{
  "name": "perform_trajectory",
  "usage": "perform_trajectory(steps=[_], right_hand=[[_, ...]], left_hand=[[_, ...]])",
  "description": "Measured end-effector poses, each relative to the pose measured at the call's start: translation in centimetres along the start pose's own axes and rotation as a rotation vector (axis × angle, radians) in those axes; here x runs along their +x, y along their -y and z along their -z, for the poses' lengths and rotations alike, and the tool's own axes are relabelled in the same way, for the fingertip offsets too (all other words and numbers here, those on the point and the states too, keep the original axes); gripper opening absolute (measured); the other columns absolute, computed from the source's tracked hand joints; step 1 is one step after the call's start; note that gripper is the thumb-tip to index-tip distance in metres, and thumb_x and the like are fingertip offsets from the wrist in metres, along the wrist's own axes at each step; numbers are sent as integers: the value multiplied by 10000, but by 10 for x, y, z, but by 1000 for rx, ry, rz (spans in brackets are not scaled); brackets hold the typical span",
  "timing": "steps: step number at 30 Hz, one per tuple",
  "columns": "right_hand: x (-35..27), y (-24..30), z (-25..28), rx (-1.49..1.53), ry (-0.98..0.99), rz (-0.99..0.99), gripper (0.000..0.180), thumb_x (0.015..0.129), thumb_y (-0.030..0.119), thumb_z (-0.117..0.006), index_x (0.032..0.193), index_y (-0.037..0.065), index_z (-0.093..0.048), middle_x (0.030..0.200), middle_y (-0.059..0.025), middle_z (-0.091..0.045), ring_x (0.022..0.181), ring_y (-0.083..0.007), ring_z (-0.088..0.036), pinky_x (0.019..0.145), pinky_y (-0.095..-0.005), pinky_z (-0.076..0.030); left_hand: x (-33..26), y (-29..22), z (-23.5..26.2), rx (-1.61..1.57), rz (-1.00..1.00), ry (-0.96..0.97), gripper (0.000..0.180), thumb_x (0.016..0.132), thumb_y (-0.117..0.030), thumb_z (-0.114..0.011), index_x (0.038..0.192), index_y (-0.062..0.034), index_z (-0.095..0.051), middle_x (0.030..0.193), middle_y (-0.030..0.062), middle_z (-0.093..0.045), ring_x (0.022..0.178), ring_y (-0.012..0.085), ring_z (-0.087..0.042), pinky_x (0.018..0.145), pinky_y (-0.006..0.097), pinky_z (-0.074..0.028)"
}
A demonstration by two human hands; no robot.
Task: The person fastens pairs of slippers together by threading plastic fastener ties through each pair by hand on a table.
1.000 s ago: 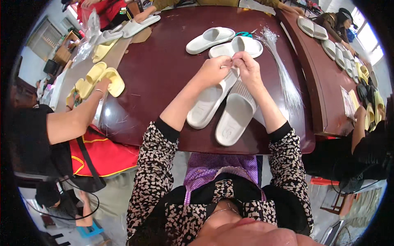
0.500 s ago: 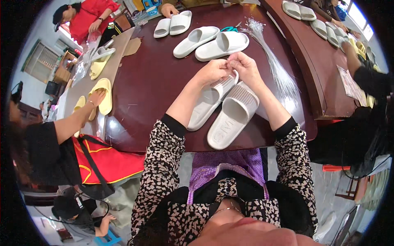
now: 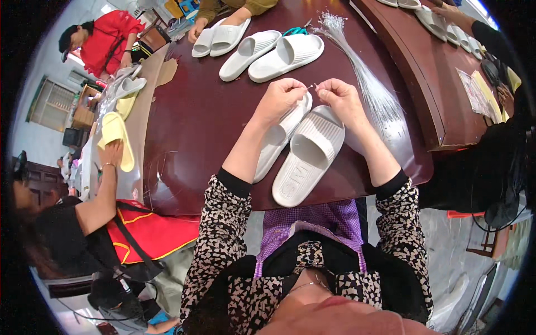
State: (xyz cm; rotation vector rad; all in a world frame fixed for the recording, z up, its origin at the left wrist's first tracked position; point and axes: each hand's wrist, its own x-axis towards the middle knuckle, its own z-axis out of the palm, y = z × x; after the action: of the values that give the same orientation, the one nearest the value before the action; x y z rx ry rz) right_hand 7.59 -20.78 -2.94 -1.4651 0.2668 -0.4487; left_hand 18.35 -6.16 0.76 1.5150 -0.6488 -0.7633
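Note:
Side by side near the table's front edge lie two pale grey slippers, the left slipper (image 3: 271,146) and the right slipper (image 3: 304,164), toes pointing away from me. Over their toe ends my left hand (image 3: 282,101) and my right hand (image 3: 341,101) face each other, a small gap between the fingertips. Each is closed in a pinch, with a small pale tip sticking out, seemingly the ends of one thin plastic loop fastener. Most of its strand is too fine to follow. To the right lies a fanned bundle of clear loop fasteners (image 3: 368,81).
Another grey slipper pair (image 3: 285,60) lies farther back, beside teal-handled scissors (image 3: 296,30). Across the table a co-worker's hands touch a grey pair (image 3: 220,40). At left, another co-worker holds a yellow slipper (image 3: 117,137). A raised brown board (image 3: 416,72) borders the right side.
My hands, together half a second ago, have moved apart, and small pale tips show between them. The view has shifted slightly. The co-worker across now has both hands at the far pair.

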Motion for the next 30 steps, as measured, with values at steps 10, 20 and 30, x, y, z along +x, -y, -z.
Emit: perform_trajectory(steps=[10,20,30], right_hand=[[-14,11,-11,-330,-53,103,129,795,100,-643,888,14,-664,793,-108,-671,695,-149,-626,651,-291,-494],[-16,18,-13,-440,-33,128,126,778,93,-639,868,8,-663,748,-131,-665,640,-195,-638,624,-310,-498],[-19,16,-16,-466,-11,158,109,796,64,-631,874,-11,-647,720,-69,-656,636,-97,-581,587,-258,-475]], left_hand=[[-6,9,-4,-52,-63,-20,86,820,-79,-616,879,-18,-626,711,-29,-574,553,5,-454,483,141,-348],[-8,8,-7,-99,-82,-78,57,791,-48,-618,825,-2,-621,717,3,-601,598,46,-536,533,174,-419],[-12,14,-5,0,-142,-90,65,815,-59,-629,871,-26,-627,742,0,-606,626,29,-540,528,146,-400]])
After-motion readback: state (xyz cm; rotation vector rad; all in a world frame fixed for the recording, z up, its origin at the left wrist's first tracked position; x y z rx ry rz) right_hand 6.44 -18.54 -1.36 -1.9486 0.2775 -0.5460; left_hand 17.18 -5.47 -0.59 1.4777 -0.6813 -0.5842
